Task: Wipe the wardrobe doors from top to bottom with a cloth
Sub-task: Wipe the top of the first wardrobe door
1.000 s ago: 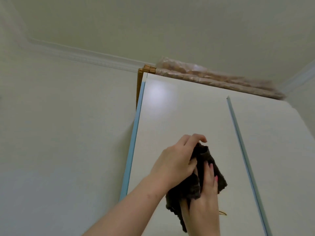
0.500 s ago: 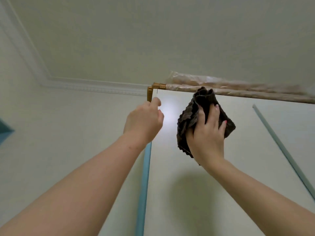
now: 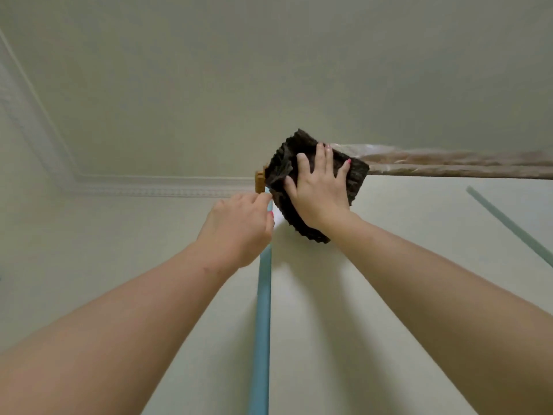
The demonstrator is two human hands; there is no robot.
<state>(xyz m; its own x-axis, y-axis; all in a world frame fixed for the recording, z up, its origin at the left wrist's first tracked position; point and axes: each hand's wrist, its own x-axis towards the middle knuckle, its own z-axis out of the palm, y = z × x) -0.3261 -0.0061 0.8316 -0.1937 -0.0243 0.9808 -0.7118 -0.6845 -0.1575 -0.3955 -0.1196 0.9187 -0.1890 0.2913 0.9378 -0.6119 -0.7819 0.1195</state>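
A dark brown ribbed cloth [image 3: 282, 172] lies against the top left corner of the white wardrobe door [image 3: 329, 295]. My right hand [image 3: 320, 187] presses it flat onto the door with fingers spread and straight. My left hand [image 3: 239, 226] is just left of the cloth, its fingers curled round the door's blue left edge [image 3: 263, 310] near the top. Part of the cloth sticks up above the door's top edge. A second white door [image 3: 449, 229] lies to the right, beyond another blue strip [image 3: 508, 223].
A wooden corner of the wardrobe frame [image 3: 259, 181] shows beside the cloth. Plastic-wrapped brown rolls [image 3: 449, 163] lie along the wardrobe top. The ceiling [image 3: 269, 70] is close above, with white moulding [image 3: 149, 184] along the wall on the left.
My right hand has carried the cloth up to the door's top left corner and flattened it there. My left hand has let go of the cloth and taken the door's blue edge.
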